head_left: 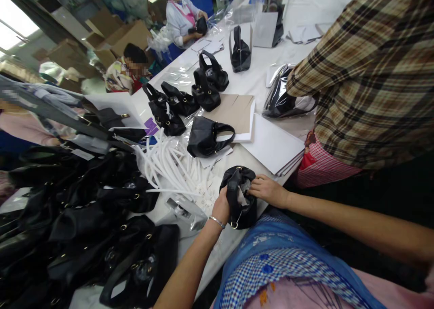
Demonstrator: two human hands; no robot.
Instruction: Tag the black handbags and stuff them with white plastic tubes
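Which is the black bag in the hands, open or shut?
Open: the black bag gapes, pale stuffing showing; right hand at its mouth, left hand gripping its side.

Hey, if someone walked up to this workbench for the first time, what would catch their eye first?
First, the small black bag at the near edge of the white table, gripped by the left hand and right hand. Next, the big heap of black bags piled at left, with a bundle of white tubes beside it. A person in a plaid shirt stands close at right.
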